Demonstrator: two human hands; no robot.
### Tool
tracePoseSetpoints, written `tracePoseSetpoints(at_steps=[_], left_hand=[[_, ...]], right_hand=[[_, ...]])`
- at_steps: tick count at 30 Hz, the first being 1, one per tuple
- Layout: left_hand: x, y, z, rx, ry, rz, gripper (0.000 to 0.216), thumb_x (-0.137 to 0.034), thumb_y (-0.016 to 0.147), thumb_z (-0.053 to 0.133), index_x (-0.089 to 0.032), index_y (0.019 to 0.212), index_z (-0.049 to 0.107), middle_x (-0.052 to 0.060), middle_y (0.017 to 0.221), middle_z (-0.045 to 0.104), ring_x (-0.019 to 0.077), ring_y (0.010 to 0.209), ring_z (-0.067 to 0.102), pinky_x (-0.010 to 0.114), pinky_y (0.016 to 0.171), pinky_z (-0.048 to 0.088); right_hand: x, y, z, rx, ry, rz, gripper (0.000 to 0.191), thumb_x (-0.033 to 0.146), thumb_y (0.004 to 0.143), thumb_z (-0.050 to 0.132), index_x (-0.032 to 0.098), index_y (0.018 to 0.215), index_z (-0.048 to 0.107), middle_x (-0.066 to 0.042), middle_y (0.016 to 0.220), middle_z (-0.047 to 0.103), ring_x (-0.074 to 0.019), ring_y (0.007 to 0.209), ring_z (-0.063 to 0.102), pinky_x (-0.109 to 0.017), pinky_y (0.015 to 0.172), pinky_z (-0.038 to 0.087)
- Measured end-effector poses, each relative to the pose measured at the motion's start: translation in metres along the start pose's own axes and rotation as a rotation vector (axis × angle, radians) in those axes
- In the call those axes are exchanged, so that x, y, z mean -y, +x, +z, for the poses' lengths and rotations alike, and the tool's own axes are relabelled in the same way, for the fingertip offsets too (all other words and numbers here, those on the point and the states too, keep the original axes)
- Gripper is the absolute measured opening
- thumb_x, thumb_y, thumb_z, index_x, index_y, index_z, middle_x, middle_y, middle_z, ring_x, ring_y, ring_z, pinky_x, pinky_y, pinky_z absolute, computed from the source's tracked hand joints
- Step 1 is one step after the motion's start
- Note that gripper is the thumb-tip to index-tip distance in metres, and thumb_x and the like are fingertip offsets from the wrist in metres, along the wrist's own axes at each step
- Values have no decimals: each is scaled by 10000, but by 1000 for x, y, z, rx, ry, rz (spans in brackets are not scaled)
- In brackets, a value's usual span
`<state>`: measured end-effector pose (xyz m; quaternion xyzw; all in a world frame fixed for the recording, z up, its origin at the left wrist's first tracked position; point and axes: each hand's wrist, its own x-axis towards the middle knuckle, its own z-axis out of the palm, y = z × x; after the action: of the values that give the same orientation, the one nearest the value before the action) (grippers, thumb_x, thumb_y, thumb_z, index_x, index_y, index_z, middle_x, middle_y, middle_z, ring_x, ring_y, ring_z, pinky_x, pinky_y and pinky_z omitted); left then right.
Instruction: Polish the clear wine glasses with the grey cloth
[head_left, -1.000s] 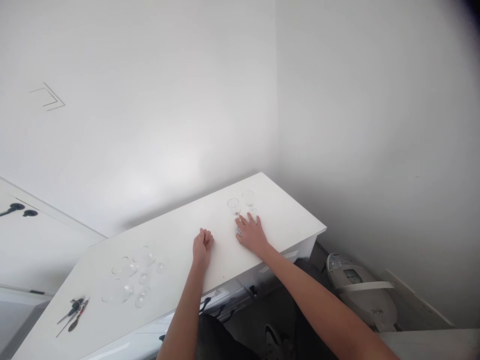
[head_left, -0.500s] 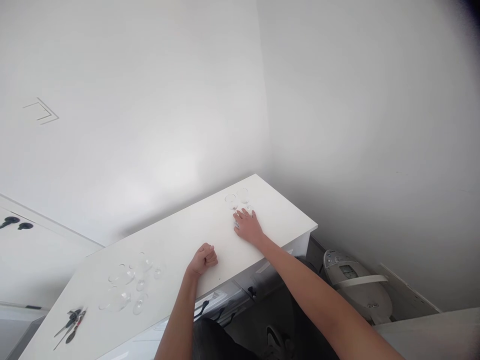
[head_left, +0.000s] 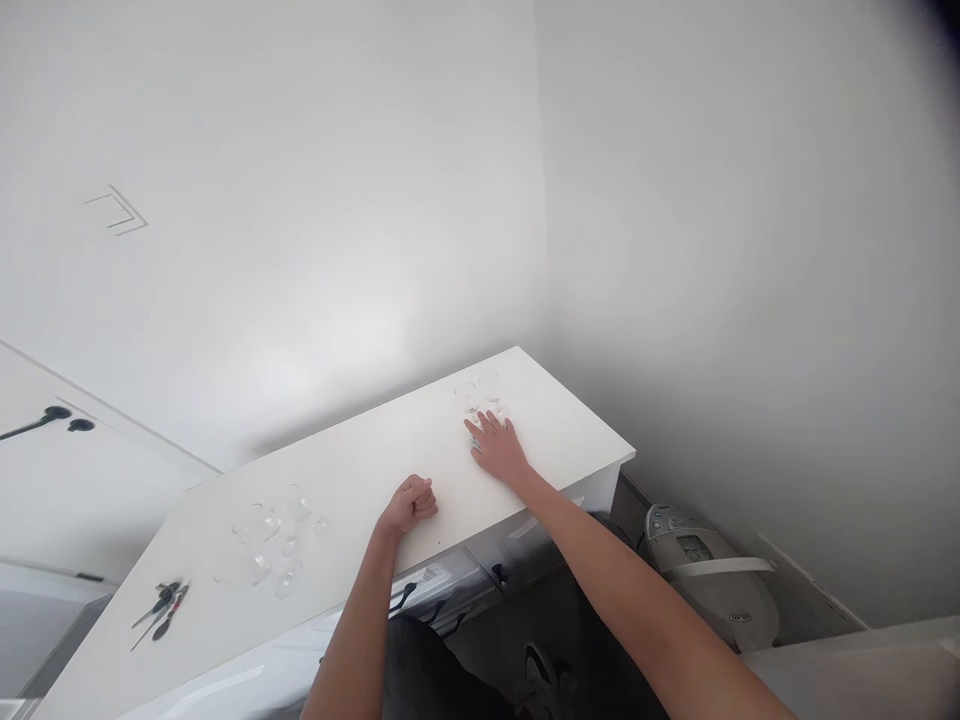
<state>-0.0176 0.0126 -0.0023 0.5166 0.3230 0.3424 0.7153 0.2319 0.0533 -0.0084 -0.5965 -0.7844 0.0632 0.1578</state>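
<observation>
My right hand [head_left: 498, 447] is at the feet of two clear stemmed glasses near the far right corner of the white countertop [head_left: 352, 450]. Its fingers are spread, palm down, and the fingertips cover part of the left glass [head_left: 465, 393]. The right glass [head_left: 490, 384] stands close beside it. Whether the fingertips touch glass or only countertop is hard to make out. Closed in a fist, my left hand [head_left: 409, 504] rests near the front edge with nothing visible in it.
Several clear stemmed glasses [head_left: 259, 570] form a group left of my left hand. Farther left lie small tools [head_left: 164, 606], one with a red part. A grey appliance with a handle [head_left: 724, 585] stands low at right. Black-handled drawers [head_left: 405, 597] are below the countertop; walls meet behind it.
The view has shifted slightly, so the left-side glasses and tools appear farther right and higher. My right fingers have spread a little more; my left fist looks the same.
</observation>
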Motion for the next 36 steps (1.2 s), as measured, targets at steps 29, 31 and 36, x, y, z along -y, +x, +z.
tracePoseSetpoints(at_steps=[29, 31, 36], left_hand=[[-30, -245, -59, -864, -879, 460, 458, -541, 1069, 325, -177, 1267, 521, 133, 1086, 649, 66, 570, 569, 152, 406, 417], [-31, -245, -62, -830, -872, 426, 513, -575, 1055, 346, -206, 1372, 508, 164, 1192, 652, 75, 588, 604, 157, 397, 435], [-35, -243, -66, -849, -847, 428, 570, -522, 1044, 434, -254, 1546, 404, 240, 1454, 560, 212, 954, 753, 176, 443, 512]], right_hand=[[2, -57, -20, -305, 1144, 79, 324, 468, 1006, 502, 238, 1119, 701, -84, 1084, 694, -237, 995, 623, -383, 854, 519], [3, -61, -25, -246, 1424, 363, 269, 464, 956, 575, 228, 1016, 688, -70, 997, 687, -220, 896, 639, -363, 754, 560], [12, -76, -44, 186, 1864, 614, 221, 282, 840, 676, 205, 1046, 663, -93, 1038, 694, -211, 853, 684, -393, 740, 637]])
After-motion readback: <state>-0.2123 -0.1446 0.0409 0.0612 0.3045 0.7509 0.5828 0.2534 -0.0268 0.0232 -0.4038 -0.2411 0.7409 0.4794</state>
